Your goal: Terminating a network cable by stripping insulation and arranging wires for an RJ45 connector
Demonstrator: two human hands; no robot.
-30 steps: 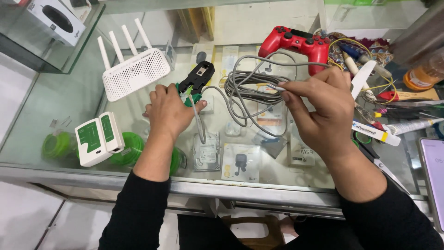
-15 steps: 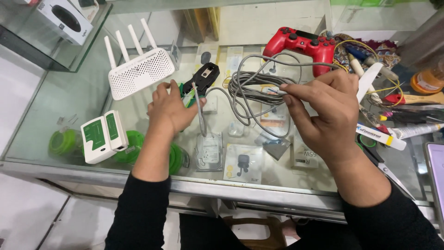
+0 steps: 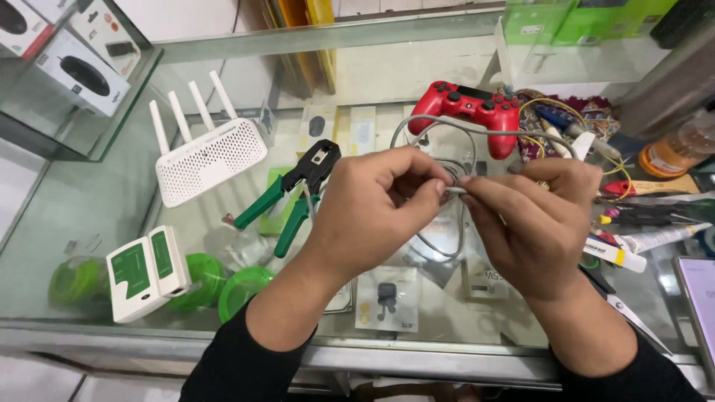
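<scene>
Left hand (image 3: 372,201) and right hand (image 3: 532,216) both pinch grey cable (image 3: 447,130) end, held taut for fingertip work; crimping tool (image 3: 294,190) left of cable, on desk (image 3: 89,223).

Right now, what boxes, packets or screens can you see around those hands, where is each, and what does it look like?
White mouse boxes: top left, behind glass, each picturing a black mouse.
Green boxes: top right, on a shelf.
Small accessory packets: under the glass counter, pale cards with a dark item.
Tablet screen: right edge, pale lit rectangle, dark frame.
Cable tester: lower left, white with green panels.
</scene>
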